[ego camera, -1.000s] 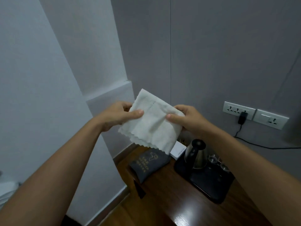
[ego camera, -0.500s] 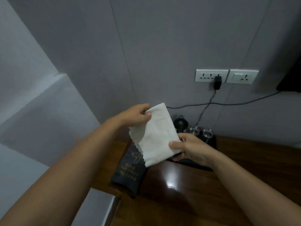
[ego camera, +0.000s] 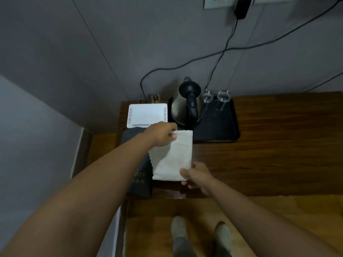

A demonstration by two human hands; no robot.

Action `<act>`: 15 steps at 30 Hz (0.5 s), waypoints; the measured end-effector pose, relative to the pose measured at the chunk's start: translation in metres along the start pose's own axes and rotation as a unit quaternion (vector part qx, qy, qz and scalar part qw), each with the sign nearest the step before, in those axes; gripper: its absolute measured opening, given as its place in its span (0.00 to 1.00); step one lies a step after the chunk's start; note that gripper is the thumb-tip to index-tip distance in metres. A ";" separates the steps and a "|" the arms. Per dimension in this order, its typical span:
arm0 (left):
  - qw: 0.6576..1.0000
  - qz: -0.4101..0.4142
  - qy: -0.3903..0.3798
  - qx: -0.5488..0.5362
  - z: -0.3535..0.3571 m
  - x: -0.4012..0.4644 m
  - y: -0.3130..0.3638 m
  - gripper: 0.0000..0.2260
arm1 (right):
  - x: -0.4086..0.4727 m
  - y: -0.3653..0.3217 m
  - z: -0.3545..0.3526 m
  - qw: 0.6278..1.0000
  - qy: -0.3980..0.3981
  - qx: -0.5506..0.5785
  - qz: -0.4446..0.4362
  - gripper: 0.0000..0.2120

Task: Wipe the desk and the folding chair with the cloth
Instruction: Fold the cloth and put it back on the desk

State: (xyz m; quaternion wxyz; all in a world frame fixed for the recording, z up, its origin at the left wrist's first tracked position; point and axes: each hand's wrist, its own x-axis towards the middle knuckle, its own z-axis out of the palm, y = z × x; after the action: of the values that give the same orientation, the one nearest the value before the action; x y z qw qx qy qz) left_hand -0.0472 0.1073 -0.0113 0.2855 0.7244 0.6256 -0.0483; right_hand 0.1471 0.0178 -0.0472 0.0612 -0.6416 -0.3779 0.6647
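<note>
Nearest, at six o'clock, two feet (ego camera: 200,238) stand on the wooden floor. Above them the right hand (ego camera: 196,178) pinches the near corner of the folded white cloth (ego camera: 172,156), thumb on top. The cloth is stretched just above the left end of the dark wooden desk (ego camera: 278,145). At its far corner, toward eleven o'clock, the left hand (ego camera: 161,134) pinches it between thumb and fingers. A dark pouch (ego camera: 140,180) lies under the left forearm. Farther, at twelve o'clock, a white box (ego camera: 146,114) sits beside a black tray (ego camera: 219,127) bearing a kettle (ego camera: 187,106) and two glasses (ego camera: 216,97).
</note>
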 end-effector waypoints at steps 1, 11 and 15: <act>1.000 -0.005 0.004 0.000 0.014 0.004 -0.005 0.12 | 0.010 0.009 0.004 1.000 0.003 0.003 0.013 0.05; 0.996 -0.014 0.062 0.069 0.144 0.045 -0.043 0.13 | 0.085 0.080 0.028 0.998 0.023 -0.027 0.061 0.07; 0.977 -0.041 0.159 0.135 0.164 0.042 -0.038 0.15 | 0.102 0.082 0.036 0.957 0.124 -0.262 0.006 0.28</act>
State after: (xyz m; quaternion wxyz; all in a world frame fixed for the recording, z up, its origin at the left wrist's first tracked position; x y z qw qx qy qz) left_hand -0.0261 0.0689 -0.1792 0.0798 0.7285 0.6798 -0.0279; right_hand 0.1311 0.0020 -0.1808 -0.0663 -0.7149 -0.5244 0.4578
